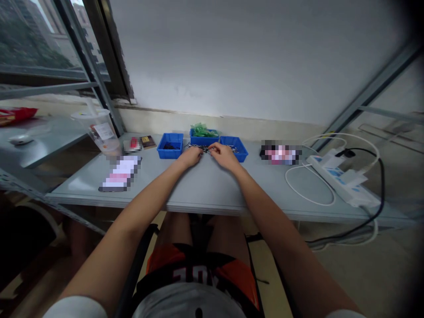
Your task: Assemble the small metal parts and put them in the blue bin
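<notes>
Grey table (pixel 205 190) beneath a plain wall, both hands, left hand (pixel 190 157) and right hand (pixel 225 155), pinched in a narrow grip on small dark metal parts (pixel 206 149) before 3 blue bins (pixel 170 146), seemingly light, stiff, slippery, best taken at the edges.

Count on bench: three blue bins (pixel 170 146), one lidded plastic cup (pixel 100 129), one white power strip (pixel 341 179). Two bare hands (pixel 191 156) at centre. One table (pixel 212 190).
</notes>
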Tool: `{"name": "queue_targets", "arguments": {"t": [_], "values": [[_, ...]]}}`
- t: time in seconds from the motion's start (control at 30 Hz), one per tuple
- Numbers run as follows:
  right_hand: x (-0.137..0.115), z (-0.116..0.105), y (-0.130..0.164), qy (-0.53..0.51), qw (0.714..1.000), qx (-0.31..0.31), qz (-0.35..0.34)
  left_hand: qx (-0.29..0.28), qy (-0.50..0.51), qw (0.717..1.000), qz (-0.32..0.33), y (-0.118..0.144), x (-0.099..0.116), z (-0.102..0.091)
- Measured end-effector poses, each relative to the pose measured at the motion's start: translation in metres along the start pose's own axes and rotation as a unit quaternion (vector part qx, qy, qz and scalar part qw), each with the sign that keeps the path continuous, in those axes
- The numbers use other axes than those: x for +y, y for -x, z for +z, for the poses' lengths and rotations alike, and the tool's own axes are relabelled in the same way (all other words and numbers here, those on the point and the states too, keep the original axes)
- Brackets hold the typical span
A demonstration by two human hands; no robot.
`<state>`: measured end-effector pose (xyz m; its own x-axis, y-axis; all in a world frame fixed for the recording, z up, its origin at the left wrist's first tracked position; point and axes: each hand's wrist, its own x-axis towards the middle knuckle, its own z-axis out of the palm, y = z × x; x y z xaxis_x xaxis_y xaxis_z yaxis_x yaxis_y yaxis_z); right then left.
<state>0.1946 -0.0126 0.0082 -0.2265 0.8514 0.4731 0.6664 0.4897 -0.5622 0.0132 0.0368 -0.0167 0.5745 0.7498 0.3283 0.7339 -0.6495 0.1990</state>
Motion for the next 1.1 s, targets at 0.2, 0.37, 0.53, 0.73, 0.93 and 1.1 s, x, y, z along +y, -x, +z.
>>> {"name": "queue_targets", "arguments": {"t": [0.2,0.37,0.53,0.73,0.93,1.1], "values": [[0.001,0.001,0.001,0.000,1.000,-0.010,-0.007,0.004,0.012,1.000,-0.016,-0.001,-0.001,0.001],[0.000,0.000,0.000,0.004,1.000,-0.006,0.002,0.049,0.045,0.998,-0.018,-0.002,0.004,-0.005],[-0.001,-0.001,-0.003,0.003,0.999,0.038,0.018,0.151,0.123,0.981,0.013,-0.004,0.014,-0.015],[0.001,-0.001,-0.003,-0.006,0.999,0.049,0.019,0.197,0.188,0.961,0.051,-0.006,0.020,-0.017],[0.002,-0.001,-0.003,-0.013,0.999,0.043,0.019,0.200,0.197,0.958,0.058,-0.006,0.023,-0.017],[0.003,-0.002,-0.004,-0.012,0.999,0.043,0.025,0.210,0.213,0.952,0.061,-0.004,0.027,-0.019]]}}
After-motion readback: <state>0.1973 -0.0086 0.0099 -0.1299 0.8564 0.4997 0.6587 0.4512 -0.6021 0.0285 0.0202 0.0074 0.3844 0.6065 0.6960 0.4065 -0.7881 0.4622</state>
